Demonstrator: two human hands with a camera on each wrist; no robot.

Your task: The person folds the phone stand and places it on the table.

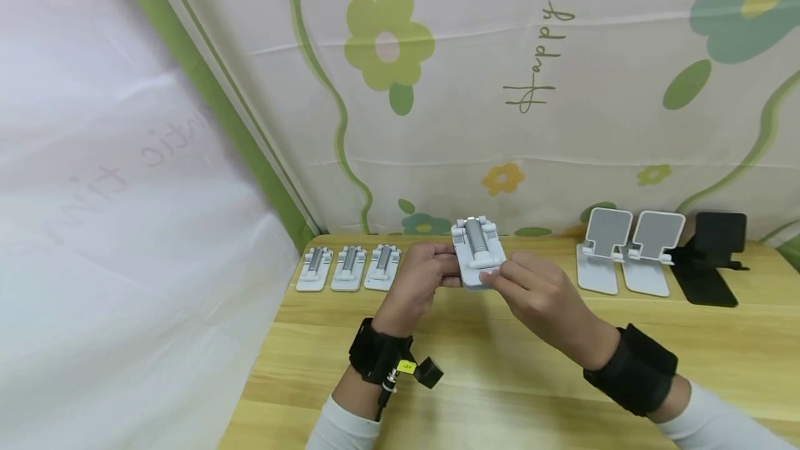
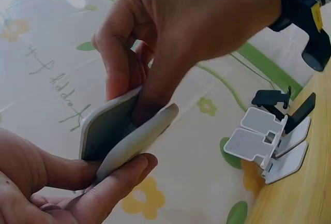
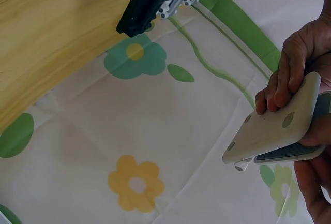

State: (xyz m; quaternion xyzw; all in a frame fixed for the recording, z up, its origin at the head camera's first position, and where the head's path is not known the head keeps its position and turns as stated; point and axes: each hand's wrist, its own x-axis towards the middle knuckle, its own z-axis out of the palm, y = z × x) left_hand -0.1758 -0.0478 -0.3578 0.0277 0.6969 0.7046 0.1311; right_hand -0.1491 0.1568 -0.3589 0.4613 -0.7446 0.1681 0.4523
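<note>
Head: left hand (image 1: pixel 421 271), right hand (image 1: pixel 539 288) grip white stand (image 1: pixel 478 255) above counter (image 1: pixel 500 373); three unfolded stands (image 1: pixel 606 233) at right; three folded stands (image 1: pixel 348 271) at left, seemingly pending. Left wrist: panels (image 2: pixel 133 144) parted, likely part-unfolded. Right wrist: black stand (image 3: pixel 146 8), apparently folded.

Curtained-off, booth-like space: flower-printed fabric (image 1: pixel 450 130) behind wood-grain table (image 1: pixel 519 394), white cloth (image 1: pixel 125 269) at left

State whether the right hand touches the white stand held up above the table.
Touching. The head view shows the right hand with its thumb on the lower edge of the raised white stand.
</note>
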